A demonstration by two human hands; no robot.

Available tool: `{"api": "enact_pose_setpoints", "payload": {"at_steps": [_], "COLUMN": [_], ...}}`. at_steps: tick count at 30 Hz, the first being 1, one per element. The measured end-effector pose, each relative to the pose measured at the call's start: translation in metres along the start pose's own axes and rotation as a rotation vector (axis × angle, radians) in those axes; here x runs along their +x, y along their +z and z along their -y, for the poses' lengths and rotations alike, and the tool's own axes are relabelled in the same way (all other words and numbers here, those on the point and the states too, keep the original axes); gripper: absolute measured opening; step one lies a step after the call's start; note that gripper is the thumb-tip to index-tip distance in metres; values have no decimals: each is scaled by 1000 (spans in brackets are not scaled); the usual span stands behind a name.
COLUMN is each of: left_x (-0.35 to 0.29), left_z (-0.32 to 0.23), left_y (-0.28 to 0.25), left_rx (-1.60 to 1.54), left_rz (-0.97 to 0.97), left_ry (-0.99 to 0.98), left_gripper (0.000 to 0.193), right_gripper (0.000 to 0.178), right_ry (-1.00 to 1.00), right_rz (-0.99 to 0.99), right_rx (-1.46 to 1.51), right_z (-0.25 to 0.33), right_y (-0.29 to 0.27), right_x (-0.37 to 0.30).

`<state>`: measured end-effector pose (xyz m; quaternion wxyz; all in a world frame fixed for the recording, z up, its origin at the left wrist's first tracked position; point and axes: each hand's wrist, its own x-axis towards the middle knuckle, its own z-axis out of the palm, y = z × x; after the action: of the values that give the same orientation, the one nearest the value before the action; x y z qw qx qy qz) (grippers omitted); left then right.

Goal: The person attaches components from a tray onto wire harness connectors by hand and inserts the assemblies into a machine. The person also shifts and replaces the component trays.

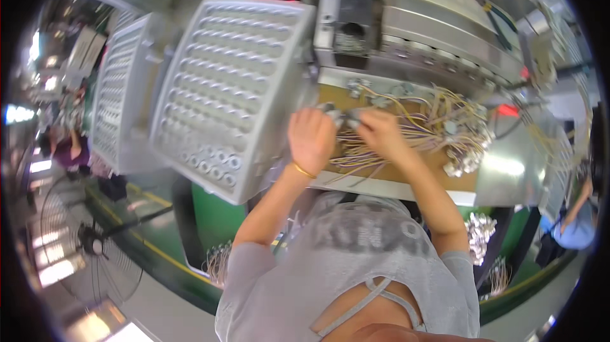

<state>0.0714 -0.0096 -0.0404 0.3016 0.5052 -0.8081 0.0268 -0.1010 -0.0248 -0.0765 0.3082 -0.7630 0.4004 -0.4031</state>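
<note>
My left hand (311,140) is closed around a small grey metallic part (332,113) by the right wall of the white tray. Close beside it, my right hand (382,133) pinches another small grey part (353,118). Both parts are blurred and partly hidden by my fingers, so their exact kind and whether they touch cannot be made out. Beneath and right of my hands, a bundle of yellowish and purple wires (416,131) lies across a brown work board (454,181). Shiny metal ends (462,161) cluster at the bundle's right side.
A large white tray (244,173) with rows of round pockets leans at my left; ring-shaped parts (216,163) fill its near end. Another tray (121,100) stands farther left. A metal machine (438,30) borders the board's far side. A fan (92,240) stands lower left. Other people work at both sides.
</note>
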Motion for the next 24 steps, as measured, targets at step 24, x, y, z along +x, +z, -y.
{"api": "enact_pose_setpoints", "payload": {"at_steps": [24], "left_x": [3], "left_z": [-15], "left_y": [-30], "left_rx": [-1387], "left_rz": [122], "left_ry": [-718], "left_gripper": [32], "right_gripper": [5], "right_ry": [434], "right_rz": [-39], "right_rx": [350], "right_z": [51], "right_y": [-49], "right_x": [4]}}
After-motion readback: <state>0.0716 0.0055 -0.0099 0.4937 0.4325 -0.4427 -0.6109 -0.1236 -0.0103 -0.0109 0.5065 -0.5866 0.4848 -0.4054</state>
